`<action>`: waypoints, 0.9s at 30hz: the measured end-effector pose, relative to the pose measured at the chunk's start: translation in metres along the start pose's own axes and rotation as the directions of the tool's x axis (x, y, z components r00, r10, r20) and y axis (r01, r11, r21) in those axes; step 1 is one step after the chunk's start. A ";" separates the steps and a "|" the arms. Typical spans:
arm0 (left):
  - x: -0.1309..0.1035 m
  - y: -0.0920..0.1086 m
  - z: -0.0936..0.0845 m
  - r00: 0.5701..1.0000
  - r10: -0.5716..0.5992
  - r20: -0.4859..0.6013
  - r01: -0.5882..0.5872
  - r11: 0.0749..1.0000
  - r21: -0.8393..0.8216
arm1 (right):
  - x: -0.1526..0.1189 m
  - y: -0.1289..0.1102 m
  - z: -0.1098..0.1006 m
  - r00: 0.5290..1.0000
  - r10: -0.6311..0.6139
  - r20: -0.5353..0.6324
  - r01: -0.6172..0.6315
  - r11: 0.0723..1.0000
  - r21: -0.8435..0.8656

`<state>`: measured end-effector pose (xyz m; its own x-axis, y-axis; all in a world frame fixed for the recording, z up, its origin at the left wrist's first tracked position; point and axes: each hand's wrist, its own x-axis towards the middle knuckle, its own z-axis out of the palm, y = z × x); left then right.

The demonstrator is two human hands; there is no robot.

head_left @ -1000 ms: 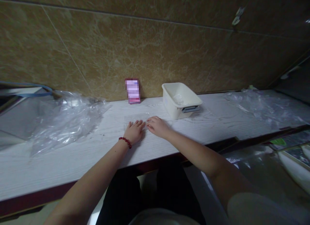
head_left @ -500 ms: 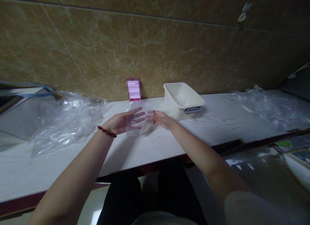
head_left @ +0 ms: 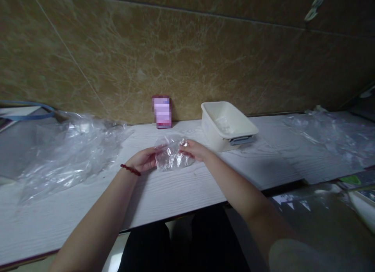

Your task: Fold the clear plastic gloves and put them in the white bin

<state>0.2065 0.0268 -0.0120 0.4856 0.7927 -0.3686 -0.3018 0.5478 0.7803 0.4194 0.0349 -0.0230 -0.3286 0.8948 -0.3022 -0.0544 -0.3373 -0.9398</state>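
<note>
A small clear plastic bag (head_left: 172, 157) is held between my two hands above the white wood-grain table (head_left: 181, 190). My left hand (head_left: 145, 159), with a red bead bracelet at the wrist, grips the bag's left edge. The fingers of my right hand (head_left: 195, 149) pinch its upper right part. Behind the bag, a phone (head_left: 163, 112) with a blurred screen leans upright against the wall. To the right of my right hand stands a cream plastic bin (head_left: 215, 135) with a grey handle and some clear plastic inside.
A large heap of clear plastic bags (head_left: 79, 151) covers the left of the table, beside a blue strap (head_left: 32, 116). More clear plastic (head_left: 331, 135) lies at the far right. A brown marbled wall (head_left: 187, 61) rises along the back edge.
My left hand's fingers, spread behind the plastic before, have come out and closed on the bag's left edge. The bag is lower and more crumpled. The view has shifted slightly.
</note>
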 end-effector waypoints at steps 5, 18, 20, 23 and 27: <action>0.000 0.001 -0.005 1.000 -0.013 -0.017 0.013 1.000 0.020 | 0.001 0.000 -0.003 0.999 0.014 -0.041 -0.015 1.000 -0.015; 0.003 -0.005 -0.011 0.990 0.069 -0.122 -0.067 0.998 0.016 | -0.006 -0.008 0.003 0.996 -0.032 -0.086 0.045 0.987 0.155; 0.001 -0.004 -0.008 0.988 0.090 -0.123 -0.093 0.996 -0.014 | -0.006 -0.007 0.002 0.992 -0.056 -0.111 0.073 0.985 0.156; -0.004 0.000 0.000 0.990 0.080 -0.113 -0.092 0.990 -0.104 | -0.004 -0.004 -0.001 0.988 -0.089 -0.125 0.108 0.982 0.157; -0.004 -0.002 0.008 0.984 0.031 -0.174 -0.051 0.992 -0.114 | -0.004 -0.002 -0.003 0.988 -0.137 -0.072 0.147 0.978 0.150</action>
<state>0.2116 0.0202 -0.0080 0.3258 0.8436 -0.4268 -0.4181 0.5334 0.7353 0.4238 0.0334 -0.0206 -0.2491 0.9514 -0.1809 -0.2425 -0.2421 -0.9395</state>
